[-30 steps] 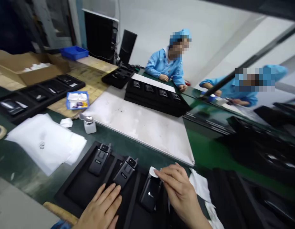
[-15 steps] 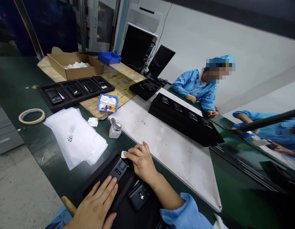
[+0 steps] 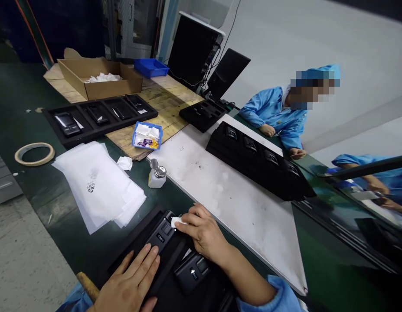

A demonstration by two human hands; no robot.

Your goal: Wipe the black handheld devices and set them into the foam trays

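Note:
My left hand (image 3: 131,275) lies with its fingers stretched flat over the near part of a black handheld device (image 3: 161,236) with a small label. The device rests in a black foam tray (image 3: 137,237). Pinched between the thumb and fingers of my right hand (image 3: 204,232) is a small white wipe (image 3: 177,222), which touches the device's far end. A second black device (image 3: 191,272) sits in the tray below my right wrist. Beyond my hands stands a white pump bottle (image 3: 157,175) with its metal lid flipped up.
Left of the bottle lie white plastic sheets (image 3: 99,182), a crumpled wipe (image 3: 125,163) and a tape roll (image 3: 34,154). Farther back are a small blue box (image 3: 147,135), a device tray (image 3: 101,117) and a cardboard box (image 3: 99,84). Two people in blue sit at the right, past another foam tray (image 3: 253,164).
My right hand has moved the wipe slightly down and right in view, onto the device's end. The left hand stays on the device. The whole view has shifted a little.

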